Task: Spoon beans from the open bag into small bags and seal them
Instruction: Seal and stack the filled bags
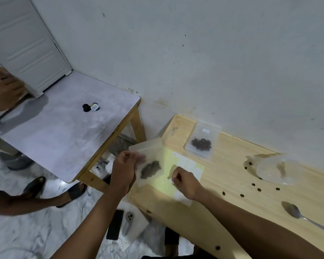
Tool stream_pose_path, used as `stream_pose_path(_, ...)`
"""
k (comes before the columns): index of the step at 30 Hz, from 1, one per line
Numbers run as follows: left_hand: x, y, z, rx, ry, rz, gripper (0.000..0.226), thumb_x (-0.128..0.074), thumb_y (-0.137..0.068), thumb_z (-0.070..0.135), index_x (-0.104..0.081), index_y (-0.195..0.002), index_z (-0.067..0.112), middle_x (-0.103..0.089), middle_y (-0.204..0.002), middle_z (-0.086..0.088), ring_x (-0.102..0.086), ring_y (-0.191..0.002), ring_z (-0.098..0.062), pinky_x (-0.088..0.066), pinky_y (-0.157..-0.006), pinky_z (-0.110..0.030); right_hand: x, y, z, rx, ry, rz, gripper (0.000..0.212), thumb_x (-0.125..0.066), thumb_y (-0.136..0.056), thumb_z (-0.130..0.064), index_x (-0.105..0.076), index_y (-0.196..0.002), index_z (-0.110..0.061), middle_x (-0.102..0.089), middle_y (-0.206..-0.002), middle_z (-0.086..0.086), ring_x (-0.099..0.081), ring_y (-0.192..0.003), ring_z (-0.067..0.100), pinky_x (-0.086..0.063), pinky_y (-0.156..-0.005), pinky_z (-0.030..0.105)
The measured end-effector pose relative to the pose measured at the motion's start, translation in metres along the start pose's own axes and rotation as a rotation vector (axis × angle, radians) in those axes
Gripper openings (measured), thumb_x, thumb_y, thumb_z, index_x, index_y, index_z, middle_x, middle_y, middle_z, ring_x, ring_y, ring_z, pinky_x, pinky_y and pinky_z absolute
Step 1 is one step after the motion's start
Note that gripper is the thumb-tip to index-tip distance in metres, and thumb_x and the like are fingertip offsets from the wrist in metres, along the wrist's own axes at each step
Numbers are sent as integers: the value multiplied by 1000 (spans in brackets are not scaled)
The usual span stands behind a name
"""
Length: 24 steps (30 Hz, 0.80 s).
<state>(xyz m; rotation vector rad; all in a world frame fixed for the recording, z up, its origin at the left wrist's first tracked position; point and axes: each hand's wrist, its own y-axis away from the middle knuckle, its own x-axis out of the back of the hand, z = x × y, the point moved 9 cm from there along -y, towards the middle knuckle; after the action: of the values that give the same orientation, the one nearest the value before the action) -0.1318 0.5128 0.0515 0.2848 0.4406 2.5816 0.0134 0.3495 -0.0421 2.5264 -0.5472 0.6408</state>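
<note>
My left hand pinches a small clear bag with dark beans in it, held just above the wooden table's left end. My right hand pinches a small white sticker over a yellow sheet and a white label sheet. A second small bag with beans and a white label lies flat near the wall. The open clear bag lies crumpled to the right, with loose beans scattered around it. A metal spoon lies at the right front.
The wooden table stands against a white wall. A lower grey-topped table to the left carries a small black object. Another person's hand and sandalled feet are at the left. A phone and controller lie on the floor.
</note>
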Motion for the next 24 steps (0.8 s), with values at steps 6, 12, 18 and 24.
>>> stream_pose_path(6,-39,2,31,-136,-95,-67,17,-47,-102,23,-56,-98,9,-74,-82,2,-70,-68,-2,-51,-57,-21,88,8,-37,33,-269,270,15,-51,-98,-9,-62,-90,-18,-54,-78,1,-53,-72,20,-47,-72,35)
stream_pose_path(12,-97,4,53,-182,-75,-174,17,-47,-102,25,-53,-102,9,-76,-89,0,-73,-77,-12,-49,-62,-25,136,21,-83,132,-424,415,5,-64,-91,-5,-67,-95,-4,-45,-65,-6,-44,-61,8,-45,-67,23)
stream_pose_path(18,-129,9,67,-274,-152,-200,12,-51,-100,27,-57,-101,17,-72,-88,1,-70,-78,-10,-54,-65,-23,158,31,-82,80,-370,555,4,-74,-82,-12,-70,-82,-12,-58,-63,-10,-52,-59,2,-41,-60,12)
stream_pose_path(24,-150,13,73,-314,-181,-245,8,-54,-99,27,-58,-95,22,-69,-89,2,-68,-79,-9,-56,-71,-31,169,40,-73,53,-362,620,5,-71,-82,-9,-70,-82,-14,-66,-71,-2,-56,-62,1,-42,-60,9)
